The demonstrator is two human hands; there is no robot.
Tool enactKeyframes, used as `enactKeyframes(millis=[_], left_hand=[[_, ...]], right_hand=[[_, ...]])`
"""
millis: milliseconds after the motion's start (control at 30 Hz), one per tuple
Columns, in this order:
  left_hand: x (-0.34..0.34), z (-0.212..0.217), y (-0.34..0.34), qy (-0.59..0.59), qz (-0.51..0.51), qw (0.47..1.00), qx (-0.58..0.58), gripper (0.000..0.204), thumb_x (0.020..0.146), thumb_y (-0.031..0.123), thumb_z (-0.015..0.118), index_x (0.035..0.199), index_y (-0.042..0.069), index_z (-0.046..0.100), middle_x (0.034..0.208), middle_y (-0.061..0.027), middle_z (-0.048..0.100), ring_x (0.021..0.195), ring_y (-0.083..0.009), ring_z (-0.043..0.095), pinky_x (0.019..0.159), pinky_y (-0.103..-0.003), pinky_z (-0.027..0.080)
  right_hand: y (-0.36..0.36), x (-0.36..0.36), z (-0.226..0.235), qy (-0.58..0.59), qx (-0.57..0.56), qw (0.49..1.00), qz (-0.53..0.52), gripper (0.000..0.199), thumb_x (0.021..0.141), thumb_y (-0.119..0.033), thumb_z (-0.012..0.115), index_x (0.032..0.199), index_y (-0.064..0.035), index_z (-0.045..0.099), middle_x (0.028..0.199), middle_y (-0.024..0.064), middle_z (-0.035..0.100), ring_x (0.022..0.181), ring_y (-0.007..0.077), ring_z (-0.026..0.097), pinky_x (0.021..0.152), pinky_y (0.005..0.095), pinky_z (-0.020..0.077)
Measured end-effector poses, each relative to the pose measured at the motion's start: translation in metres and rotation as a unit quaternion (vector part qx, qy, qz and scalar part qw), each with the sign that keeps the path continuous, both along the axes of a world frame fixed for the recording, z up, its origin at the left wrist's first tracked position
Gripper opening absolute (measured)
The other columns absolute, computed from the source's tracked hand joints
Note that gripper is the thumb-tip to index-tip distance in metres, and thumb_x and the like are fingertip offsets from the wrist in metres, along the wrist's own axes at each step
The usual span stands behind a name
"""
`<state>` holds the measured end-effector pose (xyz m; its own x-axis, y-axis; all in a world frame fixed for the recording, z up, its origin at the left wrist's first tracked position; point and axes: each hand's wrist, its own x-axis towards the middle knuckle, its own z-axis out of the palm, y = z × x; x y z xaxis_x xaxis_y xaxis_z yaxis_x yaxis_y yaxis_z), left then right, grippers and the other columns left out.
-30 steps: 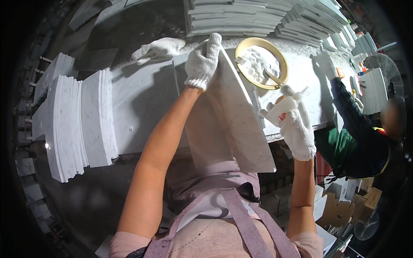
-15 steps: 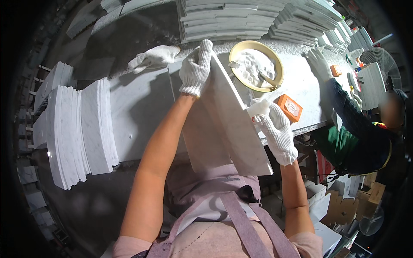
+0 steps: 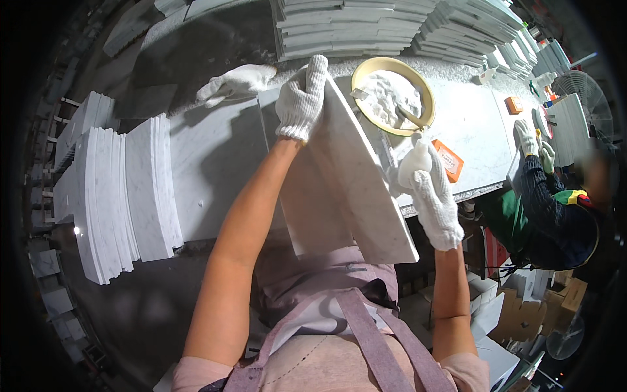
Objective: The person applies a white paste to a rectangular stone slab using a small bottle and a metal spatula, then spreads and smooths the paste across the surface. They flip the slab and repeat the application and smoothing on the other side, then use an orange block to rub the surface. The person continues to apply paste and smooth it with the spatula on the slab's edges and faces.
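A white marble tile (image 3: 353,176) stands tilted on edge between the workbench and my body. My left hand (image 3: 302,98), in a white knit glove, grips its upper far corner. My right hand (image 3: 431,186), also gloved, is at the tile's right edge, closed around a small white lump of paste or cloth; I cannot tell which. Just beyond it sits a yellow bowl (image 3: 421,88) of white paste with a stick in it. An orange scraper (image 3: 448,160) lies on the bench next to my right hand.
A spare white glove (image 3: 236,83) lies on the marble-topped bench (image 3: 209,157). Stacks of tiles (image 3: 111,196) stand at my left and along the back (image 3: 366,26). A co-worker in a dark and green sleeve (image 3: 548,209) works at the right, near a fan (image 3: 588,104).
My right hand has dropped from near the bowl to the tile's right edge, leaving the orange scraper on the bench. My left hand keeps the tile's top corner.
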<state>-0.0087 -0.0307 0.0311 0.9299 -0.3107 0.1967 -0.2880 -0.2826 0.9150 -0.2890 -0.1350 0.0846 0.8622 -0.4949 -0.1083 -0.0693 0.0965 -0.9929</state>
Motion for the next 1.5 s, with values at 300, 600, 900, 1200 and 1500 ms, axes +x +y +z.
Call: enactKeyframes(millis=[300, 600, 900, 1200, 1500], left_hand=[[-0.009, 0.013, -0.002, -0.015, 0.008, 0.999, 0.046, 0.068, 0.101, 0.072, 0.042, 0.102, 0.014, 0.078, 0.091, -0.0173, 0.075, 0.091, -0.0423, 0.070, 0.078, -0.048, 0.053], [-0.007, 0.011, -0.004, -0.034, 0.006, 0.997, 0.072, 0.067, 0.101, 0.071, 0.042, 0.101, 0.015, 0.077, 0.090, -0.0193, 0.075, 0.091, -0.0442, 0.070, 0.077, -0.051, 0.053], [-0.009, 0.013, -0.005, -0.039, 0.006, 0.996, 0.082, 0.067, 0.101, 0.071, 0.041, 0.101, 0.015, 0.077, 0.089, -0.0199, 0.075, 0.091, -0.0450, 0.070, 0.077, -0.052, 0.053], [-0.012, 0.016, -0.005, -0.048, 0.014, 0.994, 0.098, 0.067, 0.102, 0.070, 0.041, 0.099, 0.014, 0.077, 0.089, -0.0205, 0.074, 0.090, -0.0452, 0.070, 0.076, -0.053, 0.053], [-0.012, 0.025, -0.004, 0.021, -0.011, 0.991, 0.130, 0.069, 0.098, 0.075, 0.048, 0.112, 0.014, 0.079, 0.103, -0.0172, 0.077, 0.104, -0.0391, 0.070, 0.090, -0.045, 0.052]], right_hand=[[-0.032, -0.013, 0.016, 0.060, -0.015, 0.998, -0.002, 0.058, 0.095, -0.022, 0.071, 0.146, 0.0002, 0.057, 0.143, 0.0126, 0.062, 0.133, 0.0210, 0.056, 0.112, 0.0351, 0.0420], [-0.036, 0.011, 0.021, 0.086, -0.037, 0.995, 0.017, 0.058, 0.097, -0.030, 0.069, 0.141, 0.0052, 0.057, 0.116, 0.0196, 0.069, 0.077, 0.0220, 0.072, 0.061, 0.0289, 0.0607], [-0.041, 0.022, 0.024, 0.089, -0.001, 0.996, 0.019, 0.050, 0.099, -0.026, 0.067, 0.139, 0.0031, 0.060, 0.099, 0.0165, 0.073, 0.070, 0.0188, 0.070, 0.055, 0.0264, 0.0580], [-0.041, 0.029, 0.031, 0.105, 0.033, 0.993, 0.033, 0.044, 0.099, -0.028, 0.071, 0.132, 0.0008, 0.068, 0.109, 0.0076, 0.073, 0.089, 0.0107, 0.068, 0.068, 0.0239, 0.0565], [-0.041, 0.034, 0.029, 0.102, 0.011, 0.995, 0.020, 0.048, 0.096, -0.025, 0.071, 0.134, 0.0024, 0.064, 0.096, 0.0162, 0.073, 0.064, 0.0184, 0.072, 0.048, 0.0250, 0.0575]])
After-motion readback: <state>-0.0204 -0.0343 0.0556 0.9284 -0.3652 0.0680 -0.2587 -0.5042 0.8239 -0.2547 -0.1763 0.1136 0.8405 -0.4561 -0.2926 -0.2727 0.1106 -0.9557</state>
